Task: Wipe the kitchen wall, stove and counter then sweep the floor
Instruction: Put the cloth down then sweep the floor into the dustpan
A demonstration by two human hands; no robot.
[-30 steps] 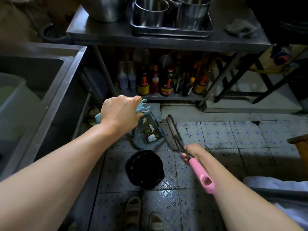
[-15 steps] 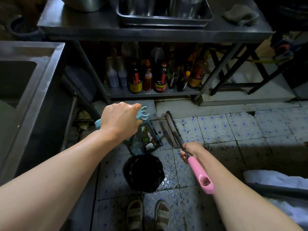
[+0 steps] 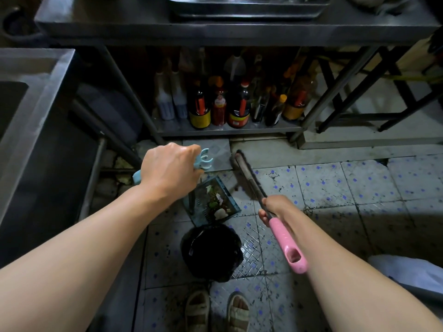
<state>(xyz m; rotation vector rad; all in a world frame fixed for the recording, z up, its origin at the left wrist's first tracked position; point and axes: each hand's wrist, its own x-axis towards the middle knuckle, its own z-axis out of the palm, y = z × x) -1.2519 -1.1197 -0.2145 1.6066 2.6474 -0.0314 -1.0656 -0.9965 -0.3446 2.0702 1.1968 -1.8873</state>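
Left hand [image 3: 170, 169]: fingers curled tight round the pale blue plastic handle of the long-handled dustpan [image 3: 212, 204]; one dustpan, its ribbed blue-grey pan tilted on the floor below the fist, holding a small heap of green and white scraps. A blue clip sticks out past the knuckles.

Right hand [image 3: 273, 208]: gripping the dark shaft of the one broom [image 3: 249, 178], just above its pink plastic grip, whose end has an oval hanging hole. The brush head, dark and flat, lies on the floor just right of the pan, near the shelf base.

Directly below the pan: one round bin lined with a glossy black plastic bag [image 3: 212, 251]. Two feet in pale strapped sandals [image 3: 217, 310] at the bottom edge.

Floor [image 3: 359, 188]: pale square tiles, embossed, dotted with blue diamonds, grimy along the joints.

Stainless steel table [image 3: 215, 32] ahead; its lower shelf carries roughly a dozen sauce bottles [image 3: 239, 109], exact count unclear in the dark. Steel sink unit at left.

Versus 0.5 s ago: both grips unchanged; pan, broom and bin keep the same arrangement, and the view has tipped slightly downward so less of the table top shows.
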